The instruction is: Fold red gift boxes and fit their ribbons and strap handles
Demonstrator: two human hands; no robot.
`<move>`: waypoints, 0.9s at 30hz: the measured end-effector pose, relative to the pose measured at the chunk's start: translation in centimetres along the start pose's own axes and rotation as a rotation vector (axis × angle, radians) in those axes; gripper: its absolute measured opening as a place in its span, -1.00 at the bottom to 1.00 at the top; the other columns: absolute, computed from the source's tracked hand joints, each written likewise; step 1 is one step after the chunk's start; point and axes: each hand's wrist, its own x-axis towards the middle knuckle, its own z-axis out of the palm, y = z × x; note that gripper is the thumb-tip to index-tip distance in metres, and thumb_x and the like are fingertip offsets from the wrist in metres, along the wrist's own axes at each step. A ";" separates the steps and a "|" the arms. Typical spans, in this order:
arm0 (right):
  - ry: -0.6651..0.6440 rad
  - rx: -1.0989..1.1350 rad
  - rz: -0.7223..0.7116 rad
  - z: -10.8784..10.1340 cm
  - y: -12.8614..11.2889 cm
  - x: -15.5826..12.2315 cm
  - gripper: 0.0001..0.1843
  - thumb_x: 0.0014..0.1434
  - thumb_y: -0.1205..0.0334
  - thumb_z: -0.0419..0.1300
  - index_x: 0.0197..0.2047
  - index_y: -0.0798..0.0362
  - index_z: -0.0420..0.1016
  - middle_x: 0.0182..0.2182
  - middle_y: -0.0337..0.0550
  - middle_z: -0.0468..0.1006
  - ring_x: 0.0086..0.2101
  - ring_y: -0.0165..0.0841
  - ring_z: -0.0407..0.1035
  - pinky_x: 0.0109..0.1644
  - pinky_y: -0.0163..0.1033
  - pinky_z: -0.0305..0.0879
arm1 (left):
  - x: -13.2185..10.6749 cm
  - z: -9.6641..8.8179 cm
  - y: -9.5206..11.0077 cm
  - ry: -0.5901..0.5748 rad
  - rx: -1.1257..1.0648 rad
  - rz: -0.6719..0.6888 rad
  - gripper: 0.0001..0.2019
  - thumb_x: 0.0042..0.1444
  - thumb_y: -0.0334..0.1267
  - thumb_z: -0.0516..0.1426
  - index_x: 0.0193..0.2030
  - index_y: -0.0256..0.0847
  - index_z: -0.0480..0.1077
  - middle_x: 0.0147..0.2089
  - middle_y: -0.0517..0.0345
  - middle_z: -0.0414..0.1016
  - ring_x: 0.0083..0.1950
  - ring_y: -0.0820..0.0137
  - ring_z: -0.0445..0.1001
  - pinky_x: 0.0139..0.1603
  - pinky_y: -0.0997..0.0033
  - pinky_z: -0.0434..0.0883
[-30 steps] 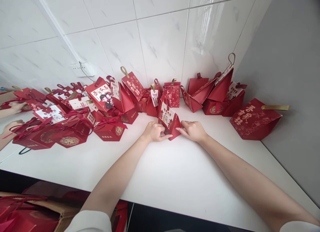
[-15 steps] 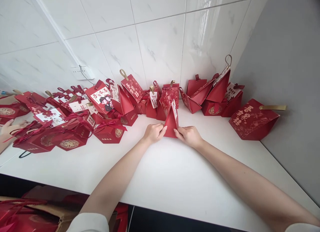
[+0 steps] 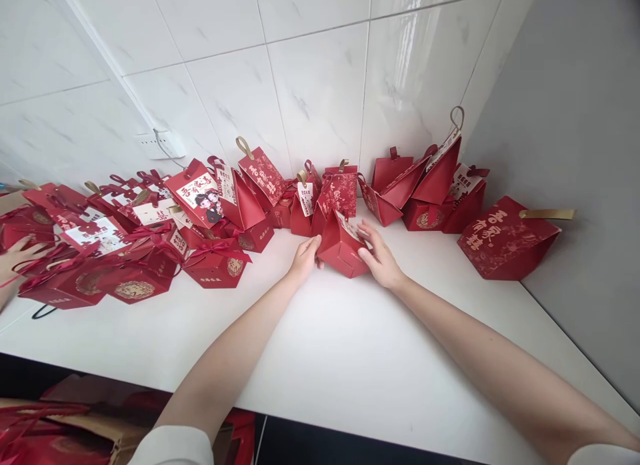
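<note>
Head view: clasping the red box (image 3: 343, 253) between left hand (image 3: 303, 259) and right hand (image 3: 382, 259), now tilting it from upright, still mid-handling.

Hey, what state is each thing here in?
Red box in hand: tilted, held
Left hand: gripping the box's left edge
Right hand: at the box's right side, thumb and fingers apart
Ribbon-topped box: upright, ribbon tied on
Couple-picture box: tilted among other boxes
Gold-strapped box: strap sticking out to the right
Carton: open, red things inside
Co-worker's hand: fingers spread
</note>
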 end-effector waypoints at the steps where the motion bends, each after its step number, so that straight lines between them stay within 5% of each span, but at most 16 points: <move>1: -0.074 -0.010 0.043 0.1 0.1 0.0 -0.40 0.31 -0.13 -0.04 0.32 -0.08 0.06 0.31 0.02 0.16 0.18 -0.14 0.24 0.17 0.01 0.23 | 0.0 0.0 0.1 -0.013 -0.068 -0.010 -0.54 0.18 0.20 -0.05 -0.38 -0.20 0.23 -0.53 0.23 0.31 -0.62 0.51 0.27 -0.60 0.45 0.24; 5: -0.225 -0.221 0.193 0.3 -0.2 -0.2 -0.47 0.29 -0.20 -0.05 0.13 -0.02 0.31 -0.12 -0.02 0.58 -0.19 -0.16 0.48 -0.16 -0.13 0.34 | -0.2 0.0 0.3 -0.101 -0.190 0.045 -0.52 0.17 0.24 -0.08 -0.13 -0.16 0.27 -0.26 0.12 0.41 -0.42 0.46 0.39 -0.51 0.45 0.34; 9: -0.113 -0.381 0.235 0.4 -0.7 -0.3 -0.49 0.26 -0.25 -0.06 -0.23 0.02 0.42 -0.42 -0.09 0.57 -0.41 -0.22 0.44 -0.35 -0.23 0.23 | -0.6 0.5 0.0 -0.081 0.158 0.213 -0.46 -0.02 -0.04 0.27 0.06 -0.17 0.25 -0.02 0.02 0.42 -0.14 0.40 0.43 -0.20 0.44 0.40; 12: -0.074 -0.378 0.262 0.5 -0.8 -0.3 -0.50 0.24 -0.26 -0.03 -0.38 0.00 0.37 -0.56 -0.20 0.49 -0.53 -0.30 0.36 -0.41 -0.27 0.14 | -0.6 0.7 -0.6 -0.011 0.322 0.222 -0.54 0.02 -0.13 0.26 0.04 -0.16 0.26 0.04 0.00 0.42 -0.05 0.35 0.44 -0.16 0.41 0.40; 20: -0.133 -0.381 0.279 1.0 -0.7 -0.1 -0.63 0.27 -0.08 0.00 -0.46 -0.03 0.24 -0.57 -0.26 0.44 -0.54 -0.34 0.29 -0.42 -0.30 0.06 | 0.6 -0.2 -2.4 0.035 0.229 0.099 -0.77 0.03 -0.30 0.21 -0.17 -0.21 0.31 -0.15 0.06 0.50 -0.12 0.39 0.50 -0.03 0.32 0.42; 27: -0.031 -0.252 0.137 0.3 -0.8 -0.4 -0.62 0.33 -0.03 -0.06 -0.46 -0.02 0.16 -0.58 -0.30 0.30 -0.54 -0.39 0.17 -0.38 -0.29 0.07 | -0.3 -0.4 -0.5 0.011 0.314 0.267 -0.69 0.14 -0.16 0.15 0.00 -0.21 0.39 -0.02 -0.01 0.49 -0.04 0.35 0.48 -0.08 0.37 0.43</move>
